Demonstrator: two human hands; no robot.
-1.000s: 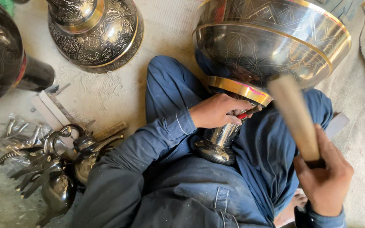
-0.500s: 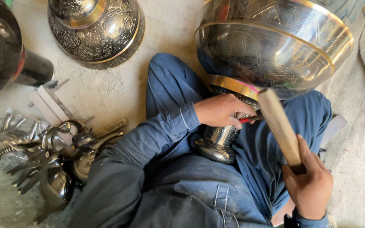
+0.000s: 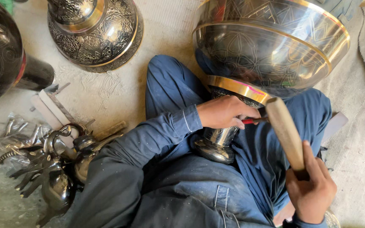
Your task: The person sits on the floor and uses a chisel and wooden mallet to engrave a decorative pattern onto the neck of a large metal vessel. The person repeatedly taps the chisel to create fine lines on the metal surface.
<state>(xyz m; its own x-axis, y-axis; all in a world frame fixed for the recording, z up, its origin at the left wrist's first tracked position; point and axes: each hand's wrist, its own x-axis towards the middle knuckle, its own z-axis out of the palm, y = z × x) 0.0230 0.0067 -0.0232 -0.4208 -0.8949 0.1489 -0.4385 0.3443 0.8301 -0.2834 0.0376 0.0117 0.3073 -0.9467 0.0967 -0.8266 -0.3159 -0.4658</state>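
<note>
The left hand [image 3: 224, 112] is closed around a thin red-handled tool [image 3: 254, 121] lying level, tip toward the right, against the engraved goblet [image 3: 271, 55] in the lap. The right hand [image 3: 311, 190] grips one wooden mallet [image 3: 286, 131], its long axis slanting up-left onto the tool. Two more engraved vessels [image 3: 96, 31] stand on the floor.
</note>
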